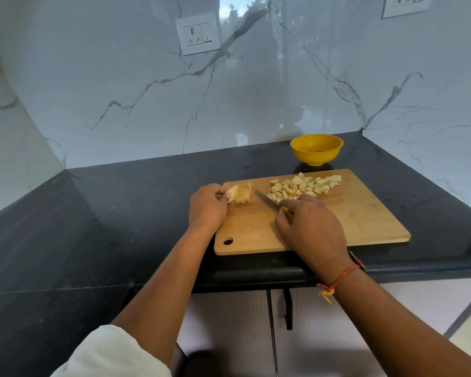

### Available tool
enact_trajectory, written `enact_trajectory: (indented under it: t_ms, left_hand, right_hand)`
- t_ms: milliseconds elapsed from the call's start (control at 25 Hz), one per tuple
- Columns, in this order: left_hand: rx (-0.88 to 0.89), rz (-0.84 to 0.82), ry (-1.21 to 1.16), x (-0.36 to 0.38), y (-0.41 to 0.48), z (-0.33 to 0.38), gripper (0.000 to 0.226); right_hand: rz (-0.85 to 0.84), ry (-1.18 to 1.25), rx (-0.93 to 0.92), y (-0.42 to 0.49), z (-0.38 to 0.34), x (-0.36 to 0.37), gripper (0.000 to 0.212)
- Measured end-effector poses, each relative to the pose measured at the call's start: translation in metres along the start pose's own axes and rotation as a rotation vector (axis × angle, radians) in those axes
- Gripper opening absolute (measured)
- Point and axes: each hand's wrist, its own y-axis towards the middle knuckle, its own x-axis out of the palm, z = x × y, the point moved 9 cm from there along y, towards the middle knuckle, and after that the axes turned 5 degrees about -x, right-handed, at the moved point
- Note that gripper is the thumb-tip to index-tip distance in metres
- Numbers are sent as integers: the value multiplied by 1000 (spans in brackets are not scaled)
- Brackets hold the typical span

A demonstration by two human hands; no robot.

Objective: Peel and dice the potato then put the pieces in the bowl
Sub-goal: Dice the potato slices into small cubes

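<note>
You face a dark counter (120, 213) under marble walls. Yellow bowl (316, 149) sits at one o'clock, past the board (351, 213). Your left hand (207, 206) pinches the potato slices (241, 194); your right hand (310, 227) grips the knife (267, 200) beside diced pieces (302, 186).

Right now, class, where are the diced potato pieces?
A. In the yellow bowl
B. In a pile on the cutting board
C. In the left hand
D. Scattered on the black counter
B: the pieces lie heaped on the board, in front of the bowl.
</note>
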Motion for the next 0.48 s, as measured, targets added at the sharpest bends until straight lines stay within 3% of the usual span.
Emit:
enact_trajectory:
  t_ms: [240,480]
  left_hand:
    - [100,73,60,-1,-6,13,21]
    - [48,83,50,0,-6,13,12]
  right_hand:
    - [5,5,-1,-1,0,0,28]
    - [0,-1,1,0,0,-1,28]
